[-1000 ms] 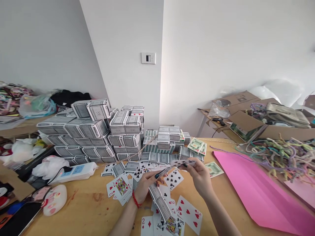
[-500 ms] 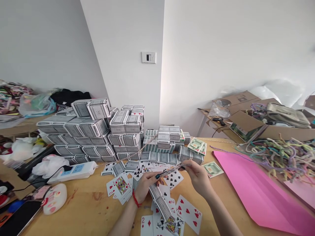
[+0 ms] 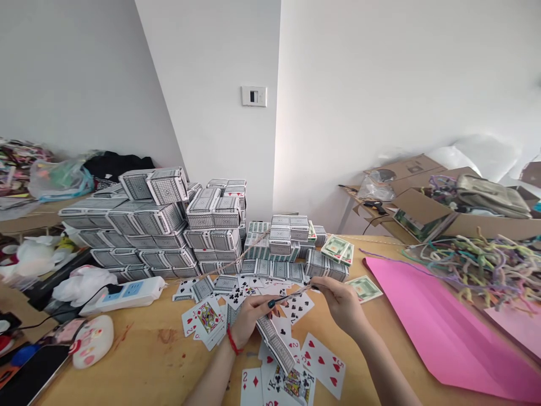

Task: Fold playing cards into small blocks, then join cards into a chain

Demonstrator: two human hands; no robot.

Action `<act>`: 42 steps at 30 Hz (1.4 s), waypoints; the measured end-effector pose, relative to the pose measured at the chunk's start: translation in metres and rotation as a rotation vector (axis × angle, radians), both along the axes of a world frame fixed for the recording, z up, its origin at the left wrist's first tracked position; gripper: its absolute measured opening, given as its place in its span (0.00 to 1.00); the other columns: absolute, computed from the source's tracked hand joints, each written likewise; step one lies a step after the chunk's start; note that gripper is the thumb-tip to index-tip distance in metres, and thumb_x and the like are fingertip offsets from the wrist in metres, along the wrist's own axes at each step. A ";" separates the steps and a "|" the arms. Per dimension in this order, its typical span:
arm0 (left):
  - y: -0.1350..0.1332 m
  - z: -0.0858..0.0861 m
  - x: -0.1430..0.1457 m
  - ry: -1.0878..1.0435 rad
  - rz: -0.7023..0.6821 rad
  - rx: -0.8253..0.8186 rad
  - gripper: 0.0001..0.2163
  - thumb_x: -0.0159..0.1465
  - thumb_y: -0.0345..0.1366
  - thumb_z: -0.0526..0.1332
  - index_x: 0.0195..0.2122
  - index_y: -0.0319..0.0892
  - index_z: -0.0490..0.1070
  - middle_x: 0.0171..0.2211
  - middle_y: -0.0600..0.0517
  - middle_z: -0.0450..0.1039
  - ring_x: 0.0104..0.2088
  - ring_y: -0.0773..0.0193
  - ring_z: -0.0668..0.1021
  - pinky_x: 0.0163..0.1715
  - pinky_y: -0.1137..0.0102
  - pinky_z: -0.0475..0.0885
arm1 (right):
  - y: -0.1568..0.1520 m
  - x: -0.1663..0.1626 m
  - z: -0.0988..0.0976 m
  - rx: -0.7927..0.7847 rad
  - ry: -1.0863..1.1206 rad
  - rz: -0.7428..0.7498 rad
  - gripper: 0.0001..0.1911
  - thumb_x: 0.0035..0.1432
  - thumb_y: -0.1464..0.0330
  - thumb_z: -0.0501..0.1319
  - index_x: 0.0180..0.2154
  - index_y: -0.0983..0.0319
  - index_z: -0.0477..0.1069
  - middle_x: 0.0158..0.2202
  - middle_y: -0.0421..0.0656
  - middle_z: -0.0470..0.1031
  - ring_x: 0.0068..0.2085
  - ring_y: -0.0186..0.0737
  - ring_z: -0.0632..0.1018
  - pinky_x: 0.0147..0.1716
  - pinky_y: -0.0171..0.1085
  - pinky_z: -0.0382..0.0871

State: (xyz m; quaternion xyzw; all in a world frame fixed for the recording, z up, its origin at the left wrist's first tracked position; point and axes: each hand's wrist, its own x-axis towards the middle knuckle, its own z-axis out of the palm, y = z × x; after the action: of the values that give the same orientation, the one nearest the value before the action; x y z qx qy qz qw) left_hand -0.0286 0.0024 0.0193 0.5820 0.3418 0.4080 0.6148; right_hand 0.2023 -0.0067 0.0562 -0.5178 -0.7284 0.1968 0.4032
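My left hand [image 3: 249, 321] and my right hand [image 3: 342, 304] meet over the wooden table [image 3: 160, 355], both pinched on one playing card [image 3: 296, 293] held nearly edge-on between them. Below my left hand a fanned row of face-down cards [image 3: 276, 347] slants toward me; whether that hand holds it I cannot tell. Loose face-up cards [image 3: 323, 363] lie scattered on the table under and around my hands. Beyond my hands stand stacks of boxed card decks [image 3: 169, 225].
A pink sheet [image 3: 435, 332] covers the table's right side, with a heap of coloured cords [image 3: 477, 265] and cardboard boxes [image 3: 426, 208] behind. A power strip [image 3: 127, 293], a pale rounded object [image 3: 91, 341] and white plastic bags [image 3: 80, 282] lie at left. Green banknote-like papers [image 3: 363, 287] lie near my right hand.
The card between my hands has tipped from nearly flat to edge-on and my right hand has moved slightly down and left. The view has shifted a little.
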 end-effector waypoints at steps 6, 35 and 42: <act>-0.001 0.004 0.002 0.034 0.000 -0.004 0.16 0.57 0.44 0.56 0.37 0.39 0.76 0.27 0.47 0.74 0.28 0.62 0.70 0.30 0.72 0.63 | -0.003 -0.001 0.006 0.060 -0.099 0.079 0.19 0.54 0.75 0.45 0.38 0.58 0.73 0.36 0.45 0.75 0.37 0.40 0.75 0.33 0.36 0.69; 0.002 -0.001 0.003 0.048 0.031 -0.025 0.16 0.56 0.45 0.56 0.35 0.39 0.77 0.23 0.50 0.72 0.25 0.64 0.68 0.27 0.72 0.60 | -0.009 -0.033 0.007 -0.158 -0.385 0.006 0.16 0.49 0.81 0.45 0.34 0.58 0.62 0.20 0.38 0.68 0.22 0.36 0.69 0.20 0.29 0.52; 0.001 -0.005 0.003 0.052 0.030 -0.018 0.16 0.57 0.45 0.56 0.35 0.38 0.77 0.22 0.50 0.71 0.24 0.65 0.67 0.26 0.73 0.59 | -0.009 -0.032 -0.001 -0.165 -0.395 0.079 0.14 0.47 0.83 0.43 0.32 0.59 0.55 0.18 0.35 0.59 0.18 0.34 0.60 0.18 0.30 0.46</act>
State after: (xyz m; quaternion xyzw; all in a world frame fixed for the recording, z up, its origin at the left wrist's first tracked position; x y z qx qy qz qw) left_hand -0.0259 0.0038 0.0145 0.5815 0.3700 0.3991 0.6047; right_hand 0.1699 -0.0159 0.0551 -0.5487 -0.7943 0.1662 0.2010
